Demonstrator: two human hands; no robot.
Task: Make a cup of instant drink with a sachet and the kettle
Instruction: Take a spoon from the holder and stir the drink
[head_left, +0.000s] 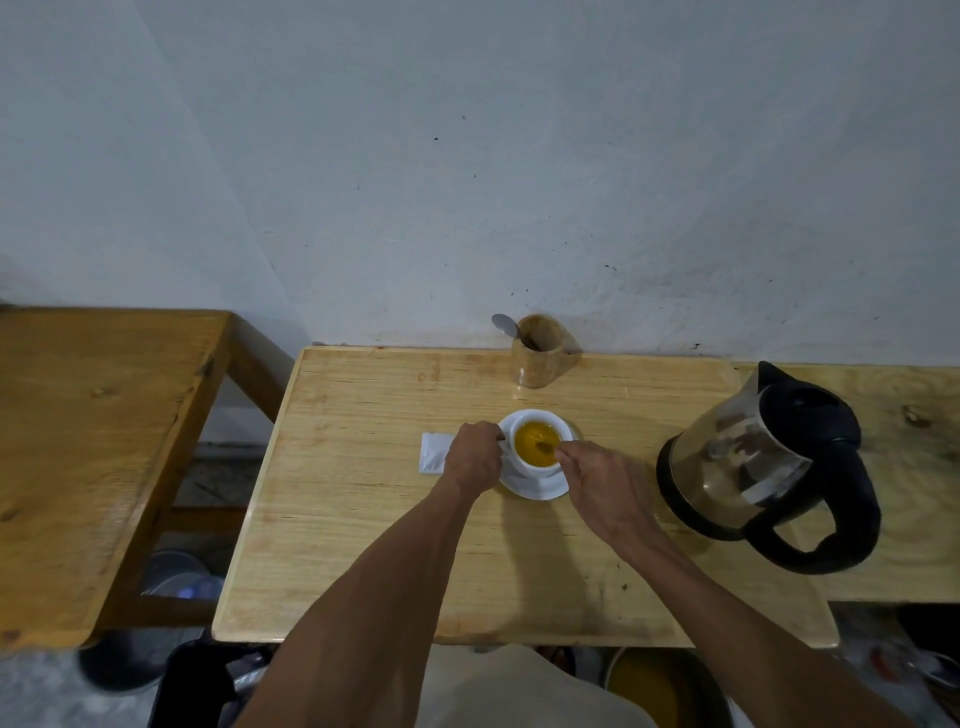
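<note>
A white cup (537, 467) full of yellow-orange drink stands on a white saucer (540, 491) in the middle of the pale wooden table (363, 519). My left hand (472, 457) is closed on the cup's left side, at its handle. My right hand (602, 488) pinches a spoon (545, 447) whose bowl sits in the liquid. A white sachet (432, 453) lies flat just left of my left hand. The glass kettle (748, 462) with black lid and handle stands to the right, handle toward me.
A wooden holder (537, 358) with a second spoon (506, 326) stands at the back edge by the wall. A darker wooden table (78, 441) sits to the left across a gap. Pots and dark containers lie on the floor below.
</note>
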